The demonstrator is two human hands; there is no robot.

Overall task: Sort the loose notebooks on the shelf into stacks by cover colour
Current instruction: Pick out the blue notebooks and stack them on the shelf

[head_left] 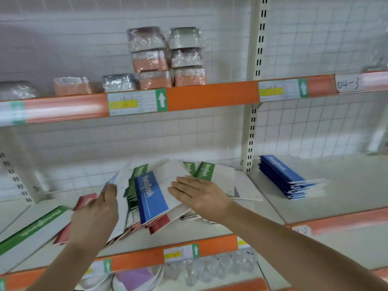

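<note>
Sorting through loose notebooks (147, 196) lying in a heap on the middle shelf (273, 206).
Head view: left hand (94, 215) gripping the edge of a tilted white-backed notebook (120, 198); right hand (199, 194) pressing flat, fingers straight, on the blue-covered notebook (150, 198); blue stack (283, 177) sitting well apart, rightward.

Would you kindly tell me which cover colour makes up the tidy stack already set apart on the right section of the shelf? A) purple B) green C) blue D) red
C: the separate stack to the right of the upright post shows only blue covers, while red and green covers remain in the mixed pile under the two hands.
</note>
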